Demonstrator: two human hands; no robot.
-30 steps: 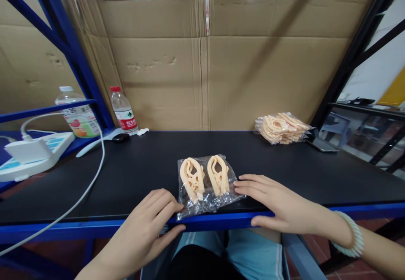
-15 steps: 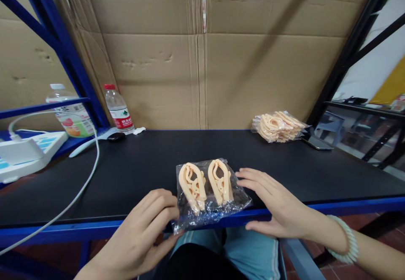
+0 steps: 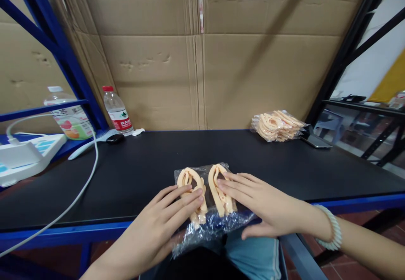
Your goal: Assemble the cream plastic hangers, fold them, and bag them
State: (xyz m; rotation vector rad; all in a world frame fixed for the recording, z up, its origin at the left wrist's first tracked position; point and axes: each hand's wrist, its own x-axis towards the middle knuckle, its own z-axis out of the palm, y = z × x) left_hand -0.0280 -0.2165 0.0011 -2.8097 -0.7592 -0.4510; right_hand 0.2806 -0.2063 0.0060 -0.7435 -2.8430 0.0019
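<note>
A clear plastic bag (image 3: 207, 231) lies at the table's front edge, its near part hanging over. Inside are two cream folded plastic pieces, a left one (image 3: 198, 216) and a right one (image 3: 218, 195), side by side. My left hand (image 3: 164, 221) rests its outstretched fingers on the left piece through the plastic; its thumb is partly hidden beside the bag. Over the right piece lie the extended fingers of my right hand (image 3: 256, 202), with the thumb spread toward the table edge. Neither hand grips anything.
Several similar bagged cream pieces (image 3: 276, 126) are stacked at the back right, beside a phone (image 3: 318, 141). At the back left stand a red-capped bottle (image 3: 118, 113) and a larger bottle (image 3: 72, 121). A white cable (image 3: 91, 174) runs from a power strip (image 3: 31, 157) across the left side.
Both hands have moved inward onto the bag, and their fingers now lie over the cream pieces. The bag has shifted slightly toward me, with its near edge hanging lower.
</note>
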